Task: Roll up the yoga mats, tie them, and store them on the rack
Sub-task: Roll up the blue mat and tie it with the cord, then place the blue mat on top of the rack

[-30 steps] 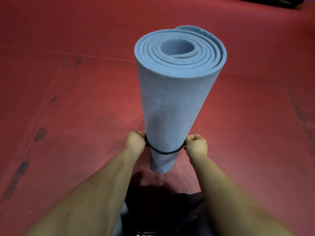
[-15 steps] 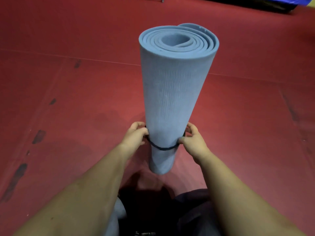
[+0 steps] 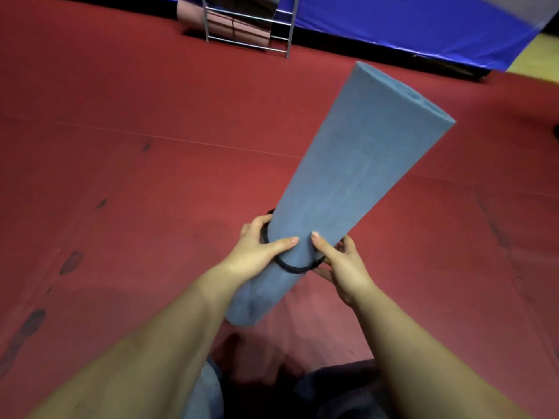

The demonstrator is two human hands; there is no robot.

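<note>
A rolled blue yoga mat (image 3: 344, 182) stands tilted to the upper right, its lower end near my knees. A black elastic band (image 3: 295, 268) circles the roll near that lower end. My left hand (image 3: 257, 252) grips the roll's left side at the band, thumb lying across the front. My right hand (image 3: 341, 267) holds the right side, thumb on the mat and fingers curled behind it at the band. The metal rack (image 3: 248, 43) stands at the far top, with pink rolled mats (image 3: 236, 25) on it.
Red floor matting (image 3: 136, 176) with dark scuff marks covers the room. A blue padded wall (image 3: 408, 22) runs along the far top right. My dark-clothed legs (image 3: 302, 388) are at the bottom.
The mat has tipped from upright to leaning up and right, hiding its spiral end. Both hands shifted to wrap the roll at the band. The view lifted, revealing the rack.
</note>
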